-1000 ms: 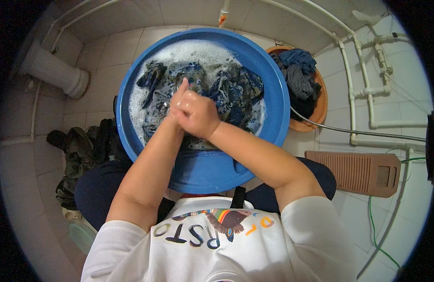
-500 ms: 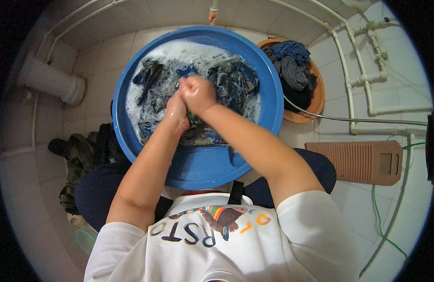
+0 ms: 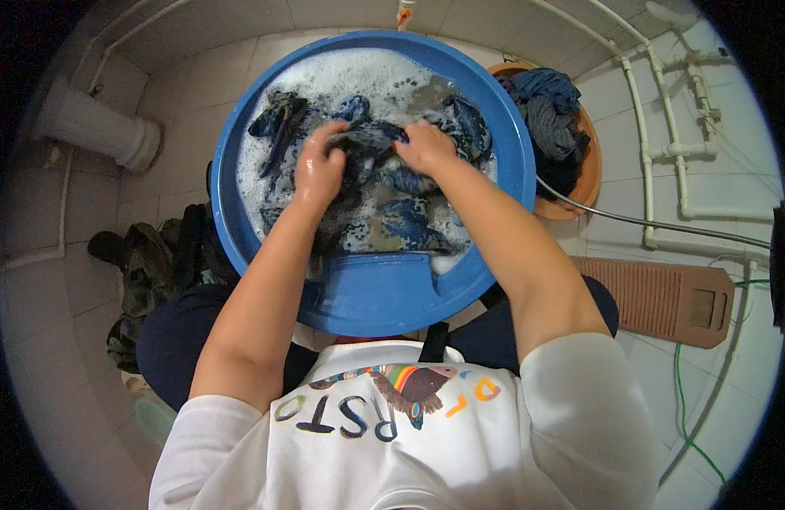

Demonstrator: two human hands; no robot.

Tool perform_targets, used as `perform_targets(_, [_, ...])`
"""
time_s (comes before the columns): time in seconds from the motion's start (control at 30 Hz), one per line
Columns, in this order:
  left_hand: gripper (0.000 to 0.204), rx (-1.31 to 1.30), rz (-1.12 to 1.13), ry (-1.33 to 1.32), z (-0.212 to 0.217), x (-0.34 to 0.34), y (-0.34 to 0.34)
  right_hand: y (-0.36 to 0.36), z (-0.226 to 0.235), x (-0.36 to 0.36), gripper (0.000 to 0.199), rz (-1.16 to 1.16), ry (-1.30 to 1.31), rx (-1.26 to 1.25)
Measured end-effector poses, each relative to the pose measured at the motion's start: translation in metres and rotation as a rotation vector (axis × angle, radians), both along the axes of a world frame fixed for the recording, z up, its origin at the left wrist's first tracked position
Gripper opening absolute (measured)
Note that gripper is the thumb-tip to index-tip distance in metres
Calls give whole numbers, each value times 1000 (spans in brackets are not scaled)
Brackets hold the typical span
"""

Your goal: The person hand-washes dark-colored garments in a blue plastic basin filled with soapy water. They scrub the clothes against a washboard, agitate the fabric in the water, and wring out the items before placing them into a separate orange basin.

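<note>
A wet blue-and-dark camouflage garment [image 3: 405, 223] lies bunched in sudsy water inside a large round blue basin [image 3: 375, 297]. My left hand [image 3: 318, 168] curls round a fold of it at the left, thumb and fingers on either side of the cloth. Opposite, my right hand [image 3: 426, 147] grips another part, its fingertips hidden in the folds. Between both hands a dark stretch of the fabric is pulled across, slightly blurred. White foam [image 3: 341, 72] covers the water along the far rim.
An orange-brown tub [image 3: 586, 174] of dark clothes [image 3: 545, 115] stands behind the basin at right. A brown washboard [image 3: 656, 297] lies on the tiles at right. Dark garments [image 3: 146, 263] are heaped at left. A grey hose [image 3: 647, 223] and white pipes [image 3: 643, 161] run along the right.
My hands were pressed together over the middle of the basin; now they are apart, with cloth stretched between them. The whole view has shifted slightly.
</note>
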State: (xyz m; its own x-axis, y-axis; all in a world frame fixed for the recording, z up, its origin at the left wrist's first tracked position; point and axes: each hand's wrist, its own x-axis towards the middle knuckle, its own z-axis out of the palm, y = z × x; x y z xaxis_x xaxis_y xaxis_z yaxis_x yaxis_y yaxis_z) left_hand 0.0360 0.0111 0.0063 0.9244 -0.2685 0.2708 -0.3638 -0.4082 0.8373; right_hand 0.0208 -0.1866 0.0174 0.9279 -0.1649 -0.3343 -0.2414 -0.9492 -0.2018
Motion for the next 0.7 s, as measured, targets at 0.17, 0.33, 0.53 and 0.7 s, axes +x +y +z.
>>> perform_targets(0.17, [30,499,-142,-149,10,-16,-17,7,-7,28,40,-187,88,-88])
perform_targets(0.33, [35,521,-23,136,-15,4,-11,16,-22,0,55,-108,-364,57])
perform_targets(0.53, [42,313,220,461,-44,32,9,12,-6,-40,65,472,-485,-13])
perform_targets(0.7, [36,358,147,80,3,6,-1,13,16,-5,47,104,178,102])
